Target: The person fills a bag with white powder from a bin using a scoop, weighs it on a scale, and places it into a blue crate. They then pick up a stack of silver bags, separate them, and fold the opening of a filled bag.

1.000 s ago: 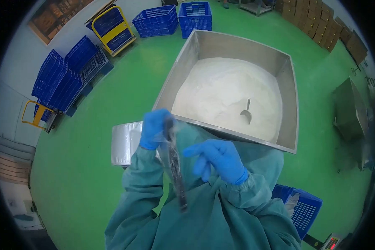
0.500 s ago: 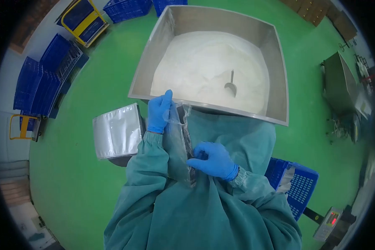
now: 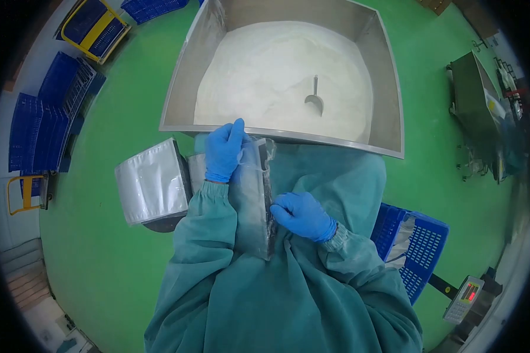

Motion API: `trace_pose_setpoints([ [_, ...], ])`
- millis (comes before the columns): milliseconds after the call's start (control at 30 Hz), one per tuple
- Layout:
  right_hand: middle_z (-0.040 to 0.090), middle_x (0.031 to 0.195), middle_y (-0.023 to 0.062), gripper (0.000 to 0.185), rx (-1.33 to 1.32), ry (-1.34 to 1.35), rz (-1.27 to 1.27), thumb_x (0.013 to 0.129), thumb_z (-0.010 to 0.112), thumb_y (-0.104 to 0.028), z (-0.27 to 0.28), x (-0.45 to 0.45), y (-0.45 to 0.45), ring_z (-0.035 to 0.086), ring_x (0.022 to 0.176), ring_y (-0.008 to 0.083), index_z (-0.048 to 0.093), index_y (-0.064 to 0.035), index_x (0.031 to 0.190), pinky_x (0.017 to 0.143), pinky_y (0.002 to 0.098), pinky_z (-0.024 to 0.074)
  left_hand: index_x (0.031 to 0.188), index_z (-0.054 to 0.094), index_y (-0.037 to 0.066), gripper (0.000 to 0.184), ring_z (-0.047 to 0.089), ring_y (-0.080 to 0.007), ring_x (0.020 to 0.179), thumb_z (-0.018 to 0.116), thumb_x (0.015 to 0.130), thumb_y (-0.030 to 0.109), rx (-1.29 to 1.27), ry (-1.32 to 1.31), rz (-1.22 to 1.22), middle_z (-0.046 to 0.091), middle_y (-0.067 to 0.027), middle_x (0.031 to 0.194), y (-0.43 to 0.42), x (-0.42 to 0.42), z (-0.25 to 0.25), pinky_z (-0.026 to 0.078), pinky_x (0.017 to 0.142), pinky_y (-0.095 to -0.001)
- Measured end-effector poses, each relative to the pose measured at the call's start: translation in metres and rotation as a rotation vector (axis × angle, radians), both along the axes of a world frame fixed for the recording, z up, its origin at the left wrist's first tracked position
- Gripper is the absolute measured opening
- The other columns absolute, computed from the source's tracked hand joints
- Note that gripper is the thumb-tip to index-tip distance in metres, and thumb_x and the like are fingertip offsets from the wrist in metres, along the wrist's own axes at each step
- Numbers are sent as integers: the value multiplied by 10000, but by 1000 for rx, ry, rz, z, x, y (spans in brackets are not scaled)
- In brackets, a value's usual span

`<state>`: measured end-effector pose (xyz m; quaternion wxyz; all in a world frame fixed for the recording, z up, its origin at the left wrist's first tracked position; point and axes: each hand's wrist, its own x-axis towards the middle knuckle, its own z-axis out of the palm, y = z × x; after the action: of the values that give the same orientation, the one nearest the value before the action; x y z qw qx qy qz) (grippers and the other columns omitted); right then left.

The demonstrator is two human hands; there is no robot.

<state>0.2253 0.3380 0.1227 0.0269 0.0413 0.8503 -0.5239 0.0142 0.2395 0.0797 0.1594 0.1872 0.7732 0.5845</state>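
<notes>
A foil bag with a clear plastic liner lies upright along my lap, its crinkled opening facing right. My left hand, in a blue glove, is closed on the liner near its top end, thumb pointing up. At the bag's right edge, lower down, my right hand is closed with curled fingers against the rim; its fingertips are partly hidden. Just beyond both hands stands a large steel bin holding white powder. A metal scoop is stuck in the powder.
A stack of flat silver foil bags sits at my left. To the right are a blue crate with foil bags and a scale display. Blue crates and a yellow-handled trolley line the left wall; a steel cart stands far right.
The view has tilted, so the bin sits higher in the picture. My right hand's fingers have curled in more tightly at the bag's edge. My left hand keeps its hold on the liner.
</notes>
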Motion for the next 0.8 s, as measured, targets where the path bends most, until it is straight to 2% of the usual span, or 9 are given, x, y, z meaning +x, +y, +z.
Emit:
trace_pose_setpoints([
  [100, 612, 802, 153, 218, 64, -50, -57, 887, 580, -258, -1, 4, 5, 597, 684, 335, 601, -56, 809, 611, 421, 476, 689, 645, -1, 451, 522, -145, 534, 574, 932, 373, -61, 61, 6, 588, -76, 573, 6, 0, -6, 424, 540, -319],
  [167, 612, 784, 113, 194, -9, -69, -268, 858, 635, -259, 5, 4, 6, 598, 649, 275, 608, -68, 838, 599, 386, 481, 695, 644, 5, 441, 526, -167, 527, 574, 931, 371, -123, 93, 6, 591, -99, 577, 7, 4, -8, 429, 545, -333],
  [200, 612, 784, 113, 194, -8, -71, -269, 858, 635, -259, 4, 3, 7, 598, 649, 275, 608, -68, 838, 599, 386, 481, 696, 642, 11, 431, 532, -190, 528, 577, 927, 369, -163, 111, -5, 586, -114, 582, 8, 5, -5, 431, 550, -343],
  [267, 599, 769, 78, 197, -19, 16, -351, 844, 668, -272, 3, 2, 9, 589, 635, 232, 613, -87, 887, 593, 357, 480, 698, 641, 17, 421, 538, -212, 529, 579, 924, 366, -202, 126, -22, 580, -128, 587, 12, 7, -5, 432, 555, -352],
  [500, 609, 795, 93, 231, 290, 67, -215, 852, 652, -324, -8, 3, 16, 605, 656, 282, 598, -105, 899, 566, 385, 481, 702, 629, 31, 422, 566, -291, 561, 569, 913, 392, -277, 186, -40, 589, -147, 626, 18, 10, -13, 431, 560, -387],
  [567, 625, 809, 119, 161, 431, 26, -205, 833, 662, -230, -13, 3, 18, 620, 700, 310, 619, -86, 892, 598, 390, 497, 705, 625, 32, 417, 570, -306, 569, 566, 911, 390, -299, 238, -58, 593, -151, 637, 20, 12, -13, 433, 560, -393],
  [700, 592, 758, 103, 130, 479, 47, -237, 842, 613, -232, -18, 1, 16, 601, 651, 313, 561, -113, 832, 556, 422, 471, 748, 624, 35, 366, 587, -314, 598, 574, 905, 362, -337, 236, -72, 606, -153, 659, 21, 17, -6, 440, 562, -400],
  [767, 590, 772, 127, 99, 474, 29, -249, 823, 606, -183, -16, -1, 15, 595, 661, 321, 556, -98, 836, 564, 425, 475, 782, 625, 38, 331, 596, -308, 607, 585, 901, 344, -360, 237, -86, 625, -146, 681, 21, 21, -4, 445, 564, -401],
  [800, 590, 772, 127, 99, 473, 28, -250, 823, 606, -183, -17, -1, 14, 595, 661, 321, 556, -98, 836, 564, 425, 475, 800, 621, 47, 295, 589, -299, 598, 612, 883, 330, -224, 282, -52, 618, -126, 675, 21, 25, -7, 449, 560, -400],
])
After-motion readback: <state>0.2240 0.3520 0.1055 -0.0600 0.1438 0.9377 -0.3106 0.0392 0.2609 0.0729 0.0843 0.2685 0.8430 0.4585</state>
